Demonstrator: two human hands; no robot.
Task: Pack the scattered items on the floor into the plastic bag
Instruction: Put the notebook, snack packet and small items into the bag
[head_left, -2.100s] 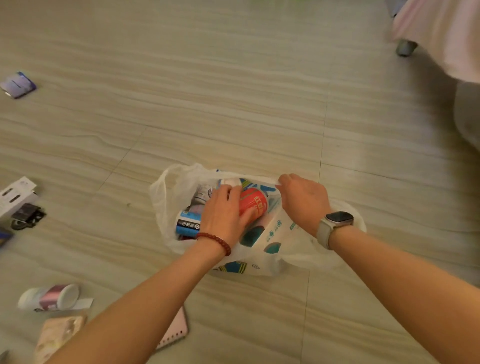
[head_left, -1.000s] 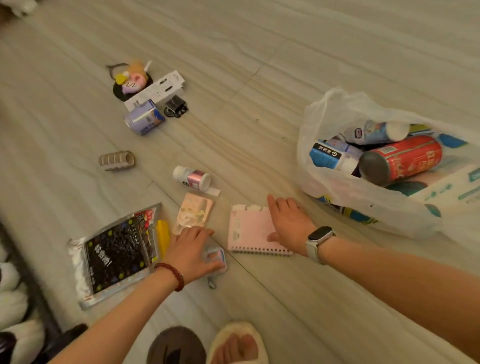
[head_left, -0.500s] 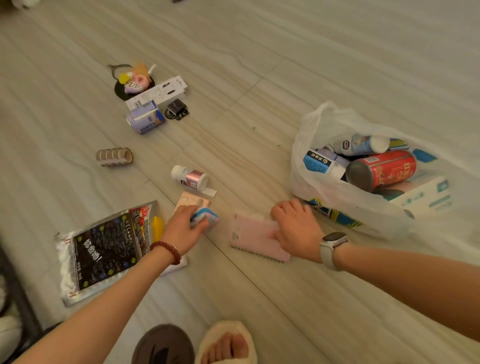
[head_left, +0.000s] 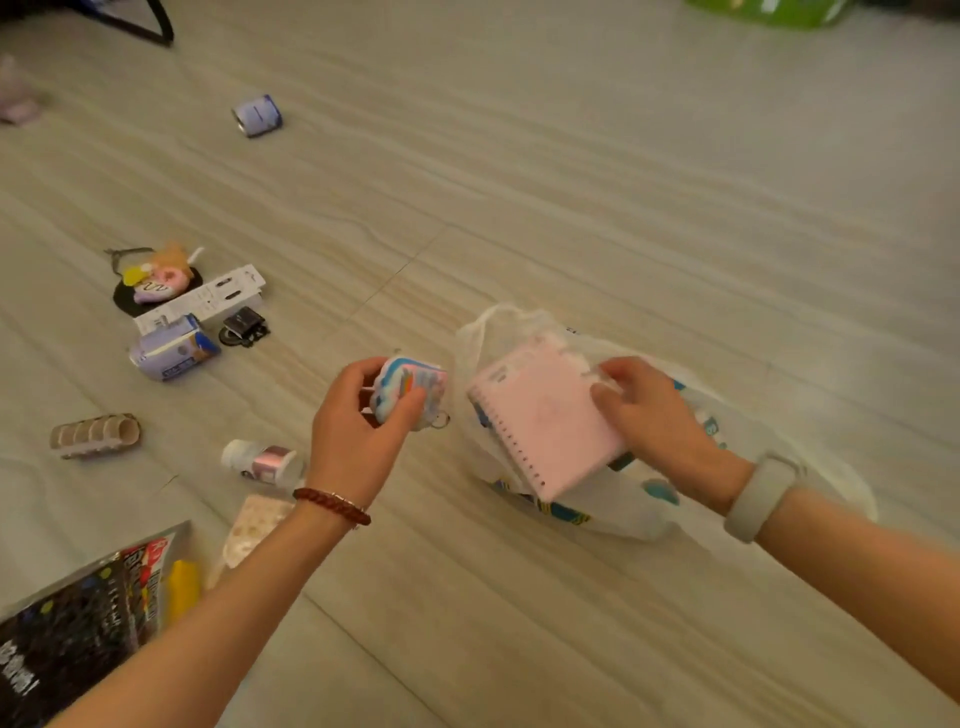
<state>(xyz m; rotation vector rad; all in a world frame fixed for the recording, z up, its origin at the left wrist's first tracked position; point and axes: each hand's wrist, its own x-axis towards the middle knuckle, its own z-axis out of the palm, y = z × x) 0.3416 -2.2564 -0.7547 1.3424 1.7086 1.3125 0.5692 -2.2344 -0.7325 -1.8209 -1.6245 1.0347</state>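
Observation:
My left hand (head_left: 358, 426) grips a small blue, white and pink keychain toy (head_left: 410, 392) in the air just left of the bag. My right hand (head_left: 654, 410) holds a pink spiral notebook (head_left: 545, 421) tilted over the mouth of the white plastic bag (head_left: 613, 499), which lies on the floor and hides most of its contents. On the floor to the left lie a white and pink bottle (head_left: 262, 462), a beige packet (head_left: 254, 530), a black snack pouch (head_left: 72, 634), a yellow item (head_left: 182, 587) and a tape roll stack (head_left: 96, 434).
Farther left lie a purple carton (head_left: 174, 351), a black clip (head_left: 244, 326), a white box (head_left: 208, 299) and a plush toy on a black disc (head_left: 156, 275). Another small carton (head_left: 257, 115) lies far back. A green object (head_left: 769, 10) sits at the top edge.
Both hands have lifted off the floor: the left carries the keychain toy, the right the pink notebook, and both have moved right to the bag. The view has swung back toward the bag.

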